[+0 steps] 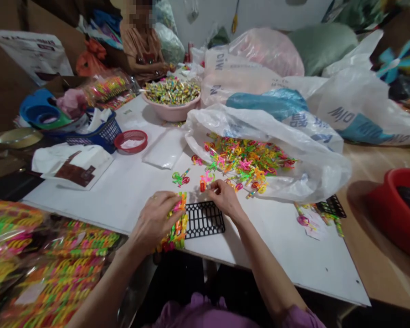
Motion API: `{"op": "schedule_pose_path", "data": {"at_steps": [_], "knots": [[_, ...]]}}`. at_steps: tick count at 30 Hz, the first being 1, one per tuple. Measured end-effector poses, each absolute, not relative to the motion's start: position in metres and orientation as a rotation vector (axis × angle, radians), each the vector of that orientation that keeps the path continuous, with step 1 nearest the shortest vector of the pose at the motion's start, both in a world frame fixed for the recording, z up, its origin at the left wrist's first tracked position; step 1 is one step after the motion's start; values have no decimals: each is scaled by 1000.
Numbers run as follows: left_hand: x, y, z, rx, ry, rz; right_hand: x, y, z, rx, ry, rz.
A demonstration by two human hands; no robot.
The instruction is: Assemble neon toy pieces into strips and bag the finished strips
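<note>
A black plastic rack (207, 219) with rows of slots lies near the table's front edge. Its left part is filled with small colourful plastic toys (180, 225). My left hand (157, 216) lies over these toys with fingers bent around them. Just beyond the rack's far right corner, my right hand (224, 197) pinches a small red and orange plastic toy (202, 185) between thumb and finger. A heap of similar toys (249, 157) spills from a white plastic bag (314, 175). One green and red toy (180, 178) lies loose beyond my left hand.
A pink basin (172, 113) full of small wrapped pieces, a red basket (131, 149) and a white pouch (71, 166) stand farther back. Bagged toys (58, 273) fill the lower left. At right is a red tub (389, 205). Another person (141, 48) sits at the far end.
</note>
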State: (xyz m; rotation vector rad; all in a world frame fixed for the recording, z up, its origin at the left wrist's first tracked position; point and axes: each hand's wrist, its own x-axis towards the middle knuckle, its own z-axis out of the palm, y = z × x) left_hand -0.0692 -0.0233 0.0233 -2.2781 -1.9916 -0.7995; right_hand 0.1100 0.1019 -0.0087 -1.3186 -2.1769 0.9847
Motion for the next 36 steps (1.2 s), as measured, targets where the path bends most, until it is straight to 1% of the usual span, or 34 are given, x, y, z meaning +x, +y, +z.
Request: {"op": "schedule_pose_path", "data": {"at_steps": [3,7,10,13,17,21,26,27,29,31,34,36], "knots": [[-57,-16,20,-2413,-2037,-691,101,76,-18,-1124,-2101,1191],[-54,-11,12,-2445,-2090,-713,87,57,-41,-1129,-2086,1273],[-57,-12,14,-2419,-2090,-796,84,56,-47,-1015,-2114,1204],[-57,-13,19,-2406,-2115,-837,84,56,-47,-942,-2287,1075],[-52,-12,19,-2434,-2091,-775,77,47,-49,-1018,-2450,913],[-52,-10,11,-2340,-2080,-731,71,50,-47,-1061,-2577,770],[-56,-21,6,-2345,-2040,-792,68,104,-23,-777,-2787,1067],[-56,-23,5,-2356,-2025,-792,61,119,-17,-814,-2784,984],[-56,-27,5,-2358,-2003,-790,40,145,-8,-943,-2720,655],[-56,-28,4,-2354,-2002,-786,19,162,-4,-950,-2779,436],[-61,-26,6,-2375,-2023,-772,11,169,-6,-973,-2897,385],[-67,-21,8,-2386,-2040,-760,29,160,-8,-1101,-2794,491]]}}
